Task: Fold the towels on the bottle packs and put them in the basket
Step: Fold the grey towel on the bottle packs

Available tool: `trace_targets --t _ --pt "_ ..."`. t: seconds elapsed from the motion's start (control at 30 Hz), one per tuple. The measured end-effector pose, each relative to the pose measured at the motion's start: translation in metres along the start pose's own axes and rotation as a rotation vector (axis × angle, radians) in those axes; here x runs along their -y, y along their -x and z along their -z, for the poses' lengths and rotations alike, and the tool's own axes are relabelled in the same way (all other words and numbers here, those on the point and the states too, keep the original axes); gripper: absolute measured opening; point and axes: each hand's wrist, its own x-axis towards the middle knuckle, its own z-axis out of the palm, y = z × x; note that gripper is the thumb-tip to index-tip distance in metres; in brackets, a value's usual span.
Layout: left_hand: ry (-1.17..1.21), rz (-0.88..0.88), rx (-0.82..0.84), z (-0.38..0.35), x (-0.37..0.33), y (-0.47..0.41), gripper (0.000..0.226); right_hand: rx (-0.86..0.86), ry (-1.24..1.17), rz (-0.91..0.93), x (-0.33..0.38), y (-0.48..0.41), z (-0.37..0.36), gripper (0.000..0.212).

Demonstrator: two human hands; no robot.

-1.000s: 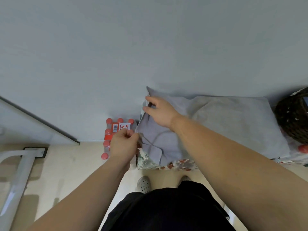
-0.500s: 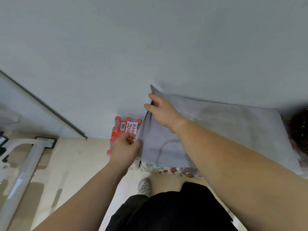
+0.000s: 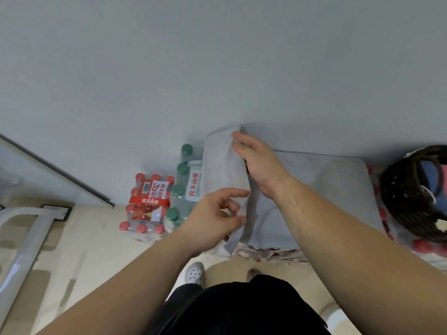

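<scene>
A grey towel [image 3: 338,189] lies spread over bottle packs against the wall. Its left part stands up as a raised flap [image 3: 222,170]. My right hand [image 3: 261,170] pinches the flap's far edge near the wall. My left hand [image 3: 212,218] pinches the flap's near edge between thumb and fingers. At the right edge of the view a dark wicker basket [image 3: 406,204] sits on the packs, with blue and pink cloth inside.
A green-capped bottle pack [image 3: 183,189] shows just left of the flap, and a red-capped pack [image 3: 147,204] stands on the floor beside it. Red caps [image 3: 420,245] show under the towel's right side. A white metal frame [image 3: 21,238] is at the far left.
Both hands have lifted the towel's left edge up and toward the right, making a standing flap. The green-capped pack that it covered now shows.
</scene>
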Motion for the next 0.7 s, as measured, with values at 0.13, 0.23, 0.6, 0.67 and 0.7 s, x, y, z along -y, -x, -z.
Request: trace_targets --t 0.13,0.23,0.6,0.67,0.7 --pt "0.001 0.021 0.067 -0.068 -0.008 -0.020 0.053 -0.043 -0.061 0.031 -0.003 0.013 0.067 0.042" --pt "-0.010 0.019 0.135 -0.116 -0.015 -0.034 0.056 -0.072 -0.065 0.045 -0.010 0.023 0.115 0.041" --pt "-0.354 0.180 0.096 -0.208 -0.003 -0.066 0.061 -0.049 0.056 -0.142 -0.066 0.025 0.201 0.054" --pt "-0.366 0.196 0.063 -0.209 -0.004 -0.066 0.063 -0.026 0.073 -0.132 -0.065 0.026 0.202 0.059" --pt "-0.356 0.203 0.054 -0.210 -0.008 -0.065 0.064 -0.006 0.086 -0.121 -0.063 0.026 0.204 0.061"
